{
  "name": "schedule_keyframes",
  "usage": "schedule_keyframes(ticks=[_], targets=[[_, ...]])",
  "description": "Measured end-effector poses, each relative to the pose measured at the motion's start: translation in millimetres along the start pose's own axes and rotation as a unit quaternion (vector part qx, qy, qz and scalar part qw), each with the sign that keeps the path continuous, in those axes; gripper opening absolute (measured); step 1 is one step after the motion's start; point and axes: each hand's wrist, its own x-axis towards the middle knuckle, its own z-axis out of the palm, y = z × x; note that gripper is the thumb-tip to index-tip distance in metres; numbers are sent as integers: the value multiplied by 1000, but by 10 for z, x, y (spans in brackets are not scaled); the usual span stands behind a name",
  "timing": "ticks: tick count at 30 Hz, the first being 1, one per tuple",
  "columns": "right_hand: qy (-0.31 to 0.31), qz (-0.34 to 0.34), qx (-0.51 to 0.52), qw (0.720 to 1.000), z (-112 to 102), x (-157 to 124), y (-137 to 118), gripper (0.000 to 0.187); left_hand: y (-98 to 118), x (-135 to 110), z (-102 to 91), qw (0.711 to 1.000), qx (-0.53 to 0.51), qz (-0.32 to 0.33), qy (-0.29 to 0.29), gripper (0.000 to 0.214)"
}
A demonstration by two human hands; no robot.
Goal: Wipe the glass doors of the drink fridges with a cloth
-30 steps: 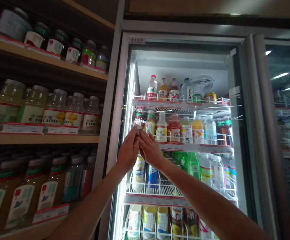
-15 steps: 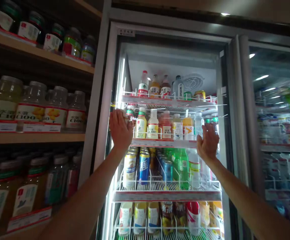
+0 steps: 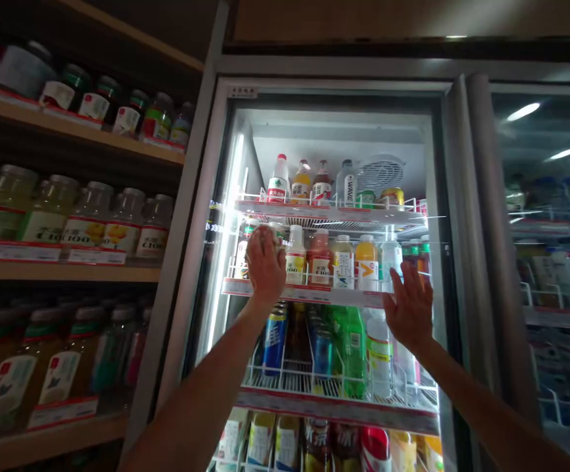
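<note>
1. The glass door (image 3: 341, 134) stood in front of the person, between the wood shelves (image 3: 137, 144) and a 2nd fridge door (image 3: 545, 164).
2. It was tall and see-through, with a gray frame (image 3: 344, 85) and thin, shiny marks.
3. The left hand (image 3: 266, 265) was up at the glass, its fingers close together; I could not tell if it held anything.
4. The right hand (image 3: 410, 308) was wide open, fingers spread and bare.
5. I could not tell if the 2 hands touched the glass.
6. Behind it, 4 bottles (image 3: 321, 187) stood on the top rack (image 3: 324, 211), and a green bottle (image 3: 354, 347) stood lower.
</note>
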Motion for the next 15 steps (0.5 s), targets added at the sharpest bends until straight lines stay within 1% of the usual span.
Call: schedule_keyframes(ticks=[1,3,4,5,6,7,8,10,11,12,13,14,15], targets=[[1,-3,6,1000,-2,-7,-2,53,148,-57,37,999,-9,27,-13,53],[5,-14,19,1000,-11,-15,-2,53,451,-213,121,992,-32,105,-58,53],[6,-19,27,999,-16,-18,3,53,556,-282,154,986,-41,140,-76,52],[6,-22,34,999,-20,-21,11,53,605,-329,170,981,-47,165,-87,50],[7,-23,40,999,-22,-24,21,53,592,-348,167,979,-47,176,-88,47],[7,-22,46,999,-22,-27,30,54,521,-339,143,981,-43,173,-78,45],[7,-22,51,998,-21,-30,37,54,409,-308,104,985,-35,155,-61,43],[9,-19,56,998,-18,-36,41,56,160,-223,14,996,-12,84,-14,42],[9,-18,57,998,-17,-39,38,56,76,-195,-18,999,-1,43,9,43],[8,-16,57,998,-18,-41,33,57,45,-190,-33,1000,7,15,26,44],[6,-15,58,998,-20,-44,27,57,74,-213,-26,999,10,6,31,45],[5,-12,60,998,-24,-47,21,58,160,-262,-1,1000,7,18,22,46],[4,-9,63,998,-28,-51,16,58,286,-328,40,999,1,49,3,46]])
